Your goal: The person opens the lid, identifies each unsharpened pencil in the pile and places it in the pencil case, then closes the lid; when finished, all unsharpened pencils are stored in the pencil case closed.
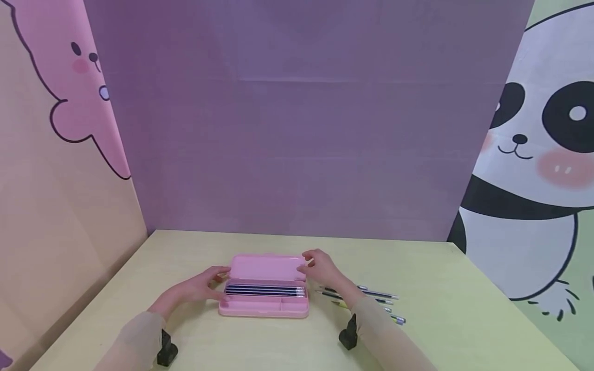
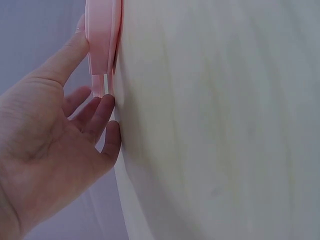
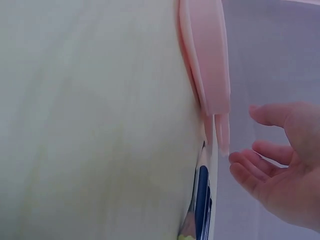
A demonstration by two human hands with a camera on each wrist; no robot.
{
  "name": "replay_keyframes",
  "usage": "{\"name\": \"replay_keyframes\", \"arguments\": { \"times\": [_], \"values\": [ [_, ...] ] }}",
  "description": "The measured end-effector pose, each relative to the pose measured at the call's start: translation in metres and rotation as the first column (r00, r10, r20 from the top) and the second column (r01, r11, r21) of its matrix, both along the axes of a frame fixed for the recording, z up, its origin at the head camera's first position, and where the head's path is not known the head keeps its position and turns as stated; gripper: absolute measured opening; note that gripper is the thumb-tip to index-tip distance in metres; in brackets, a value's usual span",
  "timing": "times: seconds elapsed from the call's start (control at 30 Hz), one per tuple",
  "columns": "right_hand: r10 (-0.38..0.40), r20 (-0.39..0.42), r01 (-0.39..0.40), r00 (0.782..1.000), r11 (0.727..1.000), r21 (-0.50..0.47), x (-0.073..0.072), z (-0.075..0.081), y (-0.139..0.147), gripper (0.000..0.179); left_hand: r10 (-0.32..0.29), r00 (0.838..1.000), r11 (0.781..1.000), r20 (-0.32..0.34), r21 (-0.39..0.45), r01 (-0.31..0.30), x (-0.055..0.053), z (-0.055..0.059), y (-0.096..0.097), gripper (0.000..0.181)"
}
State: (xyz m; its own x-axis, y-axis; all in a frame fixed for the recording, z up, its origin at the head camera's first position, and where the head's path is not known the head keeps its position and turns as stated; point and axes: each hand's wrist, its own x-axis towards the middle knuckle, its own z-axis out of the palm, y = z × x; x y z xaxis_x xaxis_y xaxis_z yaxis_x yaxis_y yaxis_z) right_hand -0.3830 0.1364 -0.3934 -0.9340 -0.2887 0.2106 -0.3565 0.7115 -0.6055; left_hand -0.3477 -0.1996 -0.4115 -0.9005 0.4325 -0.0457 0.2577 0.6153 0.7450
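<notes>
A pink pencil case (image 1: 295,307) lies on the table with its lid (image 1: 264,267) laid back. Inside its long compartment several dark striped pencils (image 1: 264,290) rest side by side. My left hand (image 1: 200,285) is at the case's left end, thumb on its side and the other fingers loosely bent near the lid's end, as the left wrist view shows. At the lid's right edge is my right hand (image 1: 325,269), its thumb and fingers spread apart. In the right wrist view the fingertips (image 3: 235,159) come right up to the lid's end, with nothing gripped.
More pencils (image 1: 380,294), some dark and some with yellow-green, lie loose on the table right of the case, partly under my right forearm. A purple panel (image 1: 297,154) stands behind the table (image 1: 260,345). Black camera mounts (image 1: 349,332) sit on both wrists.
</notes>
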Motion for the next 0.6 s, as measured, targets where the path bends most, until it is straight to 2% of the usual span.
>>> {"name": "replay_keyframes", "arguments": {
  "times": [0.23, 0.47, 0.6],
  "values": [
    [-0.026, 0.061, 0.026, 0.998, 1.0, 0.0, -0.012, -0.005, -0.001, 0.056, 0.008, 1.0, 1.0, 0.009, 0.014, -0.009, -0.002, -0.003, 0.002, 0.085],
    [-0.028, 0.143, 0.027, 0.989, 1.0, 0.005, -0.017, -0.006, -0.006, 0.063, 0.04, 0.999, 0.999, 0.02, 0.011, -0.04, -0.004, -0.003, 0.002, 0.086],
    [-0.021, 0.117, 0.022, 0.993, 1.0, -0.008, -0.017, -0.003, -0.008, 0.059, 0.04, 0.999, 0.999, 0.02, 0.008, -0.041, -0.004, -0.003, 0.001, 0.086]
  ]
}}
